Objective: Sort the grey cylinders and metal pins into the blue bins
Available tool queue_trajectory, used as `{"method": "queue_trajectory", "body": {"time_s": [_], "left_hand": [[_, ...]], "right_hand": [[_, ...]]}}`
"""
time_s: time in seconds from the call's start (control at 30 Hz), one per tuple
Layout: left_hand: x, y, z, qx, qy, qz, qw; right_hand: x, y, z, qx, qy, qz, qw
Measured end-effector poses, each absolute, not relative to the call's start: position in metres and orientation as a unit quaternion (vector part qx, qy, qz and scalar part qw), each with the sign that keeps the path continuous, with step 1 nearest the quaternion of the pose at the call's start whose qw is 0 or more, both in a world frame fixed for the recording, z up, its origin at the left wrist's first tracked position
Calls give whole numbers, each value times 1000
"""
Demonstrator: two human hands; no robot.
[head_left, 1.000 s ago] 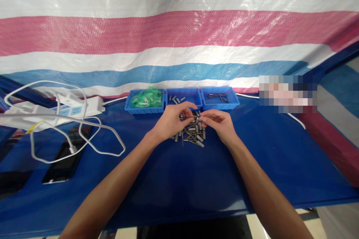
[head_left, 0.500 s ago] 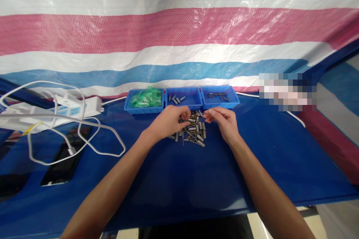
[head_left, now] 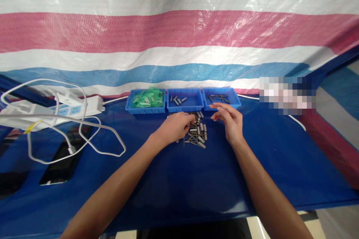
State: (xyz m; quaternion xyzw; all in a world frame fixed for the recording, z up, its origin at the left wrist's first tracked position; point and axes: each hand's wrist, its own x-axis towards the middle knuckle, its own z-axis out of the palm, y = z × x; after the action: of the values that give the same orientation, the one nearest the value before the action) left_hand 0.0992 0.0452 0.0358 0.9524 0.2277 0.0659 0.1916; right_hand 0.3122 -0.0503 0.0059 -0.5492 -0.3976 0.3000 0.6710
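Note:
A pile of short grey metal cylinders (head_left: pixel 201 144) and thin brass-coloured rods (head_left: pixel 193 142) lies in the middle of the blue table. Over its left side is my left hand (head_left: pixel 177 127), fingers curled together and pointing down into the pile; what they grip, if anything, is hidden. My right hand (head_left: pixel 230 121) hovers just right of the pile, fingers stretched and apart, in front of the right blue bin (head_left: pixel 237 105). Thin rods (head_left: pixel 220 98) lie in that bin. The middle blue bin (head_left: pixel 196 108) has several grey cylinders (head_left: pixel 177 101) at its left end.
The left blue bin (head_left: pixel 146 111) is full of green plastic bags (head_left: pixel 150 98). Further left are a white power strip (head_left: pixel 92 106), a looped white cable (head_left: pixel 116 154) and a black phone (head_left: pixel 60 168). A striped tarp (head_left: pixel 179 31) hangs behind the bins.
My right hand has drawn back to the right, away from the pile, and its fingers have spread. My left hand has lowered into the pile, its fingers coming together.

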Motion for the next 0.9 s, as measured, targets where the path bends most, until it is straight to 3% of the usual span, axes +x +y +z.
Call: {"method": "queue_trajectory", "body": {"time_s": [0.17, 0.47, 0.9], "left_hand": [[98, 48, 34, 951, 217, 92, 200], [95, 56, 51, 888, 214, 214, 345], [97, 54, 55, 791, 254, 301, 468]], "right_hand": [[311, -50, 5, -551, -400, 314, 662], [309, -50, 5, -545, -414, 344, 643], [300, -53, 10, -525, -451, 396, 603]]}}
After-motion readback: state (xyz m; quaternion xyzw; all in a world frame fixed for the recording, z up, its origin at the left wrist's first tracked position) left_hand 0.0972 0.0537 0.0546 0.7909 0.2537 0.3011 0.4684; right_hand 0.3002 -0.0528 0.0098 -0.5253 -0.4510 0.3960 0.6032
